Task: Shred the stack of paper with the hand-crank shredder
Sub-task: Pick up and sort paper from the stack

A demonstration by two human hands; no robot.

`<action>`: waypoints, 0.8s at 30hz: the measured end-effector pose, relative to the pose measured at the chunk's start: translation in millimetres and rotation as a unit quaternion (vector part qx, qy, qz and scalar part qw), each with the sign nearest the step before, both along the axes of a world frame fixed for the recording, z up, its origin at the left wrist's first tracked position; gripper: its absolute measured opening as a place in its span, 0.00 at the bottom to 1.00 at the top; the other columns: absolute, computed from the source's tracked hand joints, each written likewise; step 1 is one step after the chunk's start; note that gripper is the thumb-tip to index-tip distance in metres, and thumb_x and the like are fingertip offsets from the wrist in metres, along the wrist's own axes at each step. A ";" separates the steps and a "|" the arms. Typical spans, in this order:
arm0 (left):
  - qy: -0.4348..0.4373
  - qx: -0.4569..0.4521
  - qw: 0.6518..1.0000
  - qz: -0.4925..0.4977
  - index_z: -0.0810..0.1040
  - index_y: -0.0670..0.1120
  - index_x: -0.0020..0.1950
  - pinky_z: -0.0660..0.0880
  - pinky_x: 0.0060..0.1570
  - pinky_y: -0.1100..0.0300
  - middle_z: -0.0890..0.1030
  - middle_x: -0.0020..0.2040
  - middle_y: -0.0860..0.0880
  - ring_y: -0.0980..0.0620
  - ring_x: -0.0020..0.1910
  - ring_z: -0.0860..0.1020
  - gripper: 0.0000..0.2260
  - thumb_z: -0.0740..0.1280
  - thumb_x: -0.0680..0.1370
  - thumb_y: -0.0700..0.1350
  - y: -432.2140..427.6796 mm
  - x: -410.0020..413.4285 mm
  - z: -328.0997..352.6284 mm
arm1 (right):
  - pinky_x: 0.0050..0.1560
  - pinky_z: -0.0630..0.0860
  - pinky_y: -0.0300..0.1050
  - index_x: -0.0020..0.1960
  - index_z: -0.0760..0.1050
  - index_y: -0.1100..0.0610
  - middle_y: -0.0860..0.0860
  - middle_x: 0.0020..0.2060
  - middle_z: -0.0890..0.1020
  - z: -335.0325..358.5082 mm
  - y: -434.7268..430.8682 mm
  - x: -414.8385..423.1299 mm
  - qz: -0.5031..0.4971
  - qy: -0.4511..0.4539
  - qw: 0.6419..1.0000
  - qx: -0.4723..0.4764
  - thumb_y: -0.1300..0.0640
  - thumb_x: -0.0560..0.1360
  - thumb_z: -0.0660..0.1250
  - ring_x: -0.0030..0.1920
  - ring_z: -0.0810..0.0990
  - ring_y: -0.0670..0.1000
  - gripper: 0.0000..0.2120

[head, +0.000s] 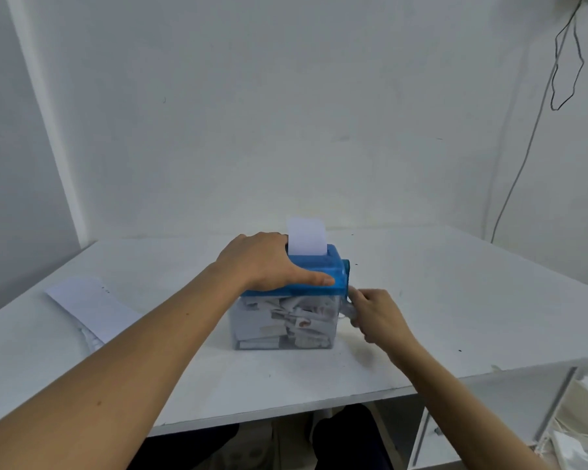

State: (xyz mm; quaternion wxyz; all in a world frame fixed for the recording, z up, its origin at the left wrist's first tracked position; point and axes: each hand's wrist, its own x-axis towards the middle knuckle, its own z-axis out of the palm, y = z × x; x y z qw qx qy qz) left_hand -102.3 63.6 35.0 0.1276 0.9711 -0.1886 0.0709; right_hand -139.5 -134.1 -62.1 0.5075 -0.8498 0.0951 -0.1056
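While left hand grips shredder, right hand pinches crank

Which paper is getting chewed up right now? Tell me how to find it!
Start at the white table and find the blue-topped shredder in its middle, held down by the left hand while the right hand grips the crank. One white sheet sticks up from the slot on top. The other papers lie flat on the table's left side; only this one stands upright.
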 end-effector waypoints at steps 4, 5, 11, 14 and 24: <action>0.016 0.007 1.000 0.003 0.76 0.60 0.63 0.75 0.52 0.54 0.80 0.56 0.60 0.52 0.51 0.77 0.41 0.64 0.58 0.84 -0.7 2.0 4.0 | 0.26 0.61 0.40 0.33 0.72 0.56 0.48 0.23 0.69 50.4 -8.7 -42.3 0.070 -0.041 0.994 0.067 0.45 0.82 0.60 0.24 0.63 0.48 0.23; 0.019 0.005 1.000 0.007 0.76 0.60 0.62 0.76 0.52 0.53 0.80 0.55 0.60 0.52 0.50 0.78 0.42 0.64 0.57 0.84 -1.0 3.4 4.8 | 0.26 0.61 0.40 0.32 0.69 0.55 0.48 0.23 0.66 64.1 -10.8 -48.2 0.100 -0.045 0.992 0.066 0.45 0.81 0.61 0.24 0.61 0.48 0.22; 0.018 -0.002 1.000 0.001 0.76 0.61 0.60 0.76 0.53 0.53 0.81 0.53 0.58 0.52 0.49 0.78 0.40 0.64 0.57 0.84 -1.8 3.8 3.4 | 0.24 0.59 0.40 0.31 0.67 0.53 0.47 0.23 0.62 91.1 -5.9 -17.2 0.094 -0.120 0.980 0.129 0.46 0.80 0.66 0.24 0.58 0.48 0.22; 0.017 -0.011 1.000 -0.017 0.76 0.63 0.62 0.73 0.53 0.54 0.80 0.55 0.59 0.52 0.51 0.77 0.35 0.66 0.62 0.81 -0.3 0.5 4.1 | 0.26 0.61 0.41 0.33 0.70 0.54 0.47 0.22 0.65 100.7 2.0 7.0 0.054 -0.130 0.980 0.139 0.46 0.79 0.66 0.25 0.61 0.49 0.19; 0.013 -0.004 0.999 -0.042 0.74 0.65 0.65 0.74 0.51 0.54 0.81 0.55 0.60 0.55 0.49 0.78 0.38 0.63 0.61 0.83 0.8 4.3 1.6 | 0.28 0.72 0.40 0.38 0.71 0.57 0.52 0.30 0.78 78.3 -1.9 76.8 -0.021 -0.102 0.992 0.069 0.55 0.78 0.71 0.28 0.73 0.49 0.14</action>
